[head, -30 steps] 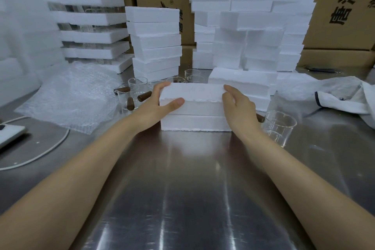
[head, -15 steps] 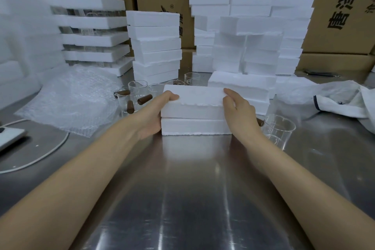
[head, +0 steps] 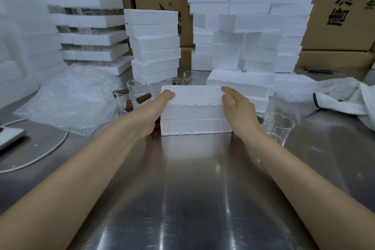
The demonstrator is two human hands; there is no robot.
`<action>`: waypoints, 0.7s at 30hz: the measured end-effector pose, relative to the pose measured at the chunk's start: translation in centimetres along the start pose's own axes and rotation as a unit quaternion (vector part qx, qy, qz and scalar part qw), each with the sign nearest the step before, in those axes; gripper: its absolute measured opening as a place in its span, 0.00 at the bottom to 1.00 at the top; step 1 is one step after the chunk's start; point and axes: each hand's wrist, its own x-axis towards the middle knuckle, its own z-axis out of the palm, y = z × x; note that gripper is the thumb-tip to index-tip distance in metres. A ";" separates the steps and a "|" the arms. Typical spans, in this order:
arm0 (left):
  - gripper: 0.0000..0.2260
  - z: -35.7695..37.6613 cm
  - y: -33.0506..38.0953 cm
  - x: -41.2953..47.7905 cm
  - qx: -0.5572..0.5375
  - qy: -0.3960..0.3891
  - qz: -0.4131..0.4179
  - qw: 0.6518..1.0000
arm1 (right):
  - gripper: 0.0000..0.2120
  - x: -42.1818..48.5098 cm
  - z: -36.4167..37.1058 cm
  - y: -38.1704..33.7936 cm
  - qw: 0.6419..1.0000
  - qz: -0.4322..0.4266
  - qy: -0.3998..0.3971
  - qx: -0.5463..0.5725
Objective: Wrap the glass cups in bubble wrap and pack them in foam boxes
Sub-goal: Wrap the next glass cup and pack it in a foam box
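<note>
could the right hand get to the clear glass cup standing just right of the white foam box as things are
Probably yes. The clear glass cup stands upright on the steel table close beside the right hand, with nothing between them. That hand grips the white foam box along with the left hand, so it must let go first.

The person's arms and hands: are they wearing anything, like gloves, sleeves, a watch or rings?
Nothing shows. The left hand and right hand are bare, without gloves, and no ring or watch is visible. Both forearms are uncovered right down to the lower picture edge, so no sleeve comes into view, and no markings or bands appear on them.
</note>
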 end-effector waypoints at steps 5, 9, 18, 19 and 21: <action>0.13 -0.4 -0.1 0.2 0.018 0.026 0.023 0.999 | 0.20 -0.1 0.1 -0.1 1.000 0.009 0.016 -0.001; 0.14 -1.1 0.1 0.1 0.027 -0.037 0.026 0.999 | 0.19 0.0 0.2 0.1 1.000 0.013 0.019 0.019; 0.17 -1.8 1.1 -0.5 -0.093 -0.135 -0.037 0.986 | 0.17 0.3 0.9 0.9 0.998 -0.004 0.031 0.057; 0.16 -1.8 1.1 -0.5 -0.095 -0.137 -0.035 0.985 | 0.17 0.3 0.9 0.9 0.998 -0.012 0.028 0.053; 0.15 -2.1 1.3 -0.8 -0.096 -0.137 -0.027 0.985 | 0.17 0.1 1.0 1.0 0.998 -0.034 0.020 0.055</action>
